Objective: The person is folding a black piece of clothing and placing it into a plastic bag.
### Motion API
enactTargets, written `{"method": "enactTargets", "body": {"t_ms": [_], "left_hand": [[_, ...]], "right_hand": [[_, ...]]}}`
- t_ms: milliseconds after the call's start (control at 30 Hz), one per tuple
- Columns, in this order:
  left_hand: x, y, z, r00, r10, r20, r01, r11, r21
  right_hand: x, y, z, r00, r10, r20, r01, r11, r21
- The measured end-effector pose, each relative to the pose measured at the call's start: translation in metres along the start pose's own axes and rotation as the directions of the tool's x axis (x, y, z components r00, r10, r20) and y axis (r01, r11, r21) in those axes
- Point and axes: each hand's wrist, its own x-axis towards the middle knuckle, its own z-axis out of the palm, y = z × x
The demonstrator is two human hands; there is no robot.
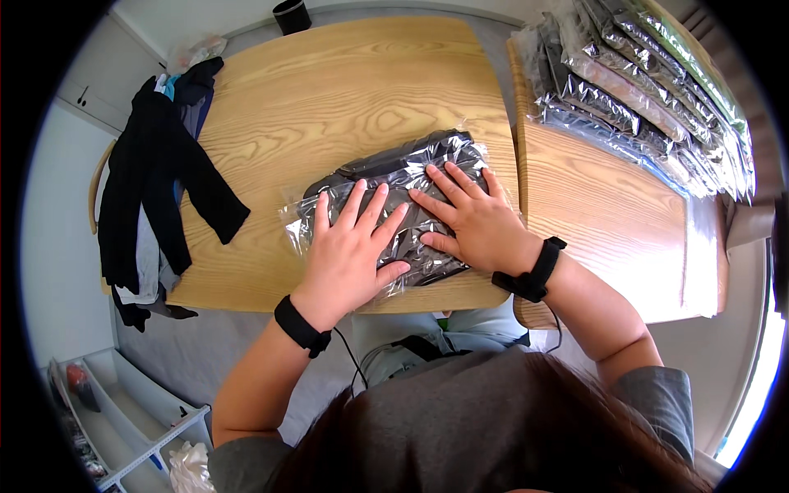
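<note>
A dark folded garment in a clear plastic bag (411,168) lies flat on the wooden table (329,90), near its front edge. Both palms rest on top of the bag with fingers spread. My left hand (349,246) covers the bag's left part, and my right hand (472,218) covers its right part. Neither hand grips anything. The film is shiny and wrinkled, with loose plastic sticking out at the left end. What kind of garment is inside cannot be made out.
Dark and grey clothes (160,181) hang over the table's left end. On a second wooden table at right stands a stack of bagged garments (633,90), beside clear plastic sheets (694,255). A divided grey bin (123,403) sits lower left; a black wastebasket (292,16) stands behind.
</note>
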Motion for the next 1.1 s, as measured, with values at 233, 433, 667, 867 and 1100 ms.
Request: {"method": "enactTargets", "body": {"t_ms": [233, 433, 667, 867, 1100], "left_hand": [[0.000, -0.003, 0.002, 0.994, 0.026, -0.108, -0.028, 1.000, -0.014], [-0.006, -0.005, 0.005, 0.989, -0.028, -0.142, 0.018, 0.997, -0.069], [-0.007, -0.012, 0.000, 0.993, -0.014, -0.116, -0.001, 0.991, -0.133], [-0.047, -0.041, -0.016, 0.693, -0.428, -0.581, 0.034, 0.824, -0.566], [-0.106, 0.010, 0.030, 0.615, -0.786, 0.060, 0.206, 0.087, -0.975]], "right_hand": [[-0.001, 0.007, -0.013, 0.999, 0.020, -0.028, -0.018, 0.998, 0.052], [-0.036, 0.040, -0.039, 0.793, 0.581, -0.184, -0.299, 0.634, 0.713], [-0.073, 0.040, -0.001, 0.707, 0.662, 0.249, -0.346, 0.016, 0.938], [-0.074, 0.038, 0.000, 0.749, 0.633, 0.196, -0.218, -0.044, 0.975], [-0.068, 0.035, 0.001, 0.723, 0.671, 0.168, -0.269, 0.048, 0.962]]}}
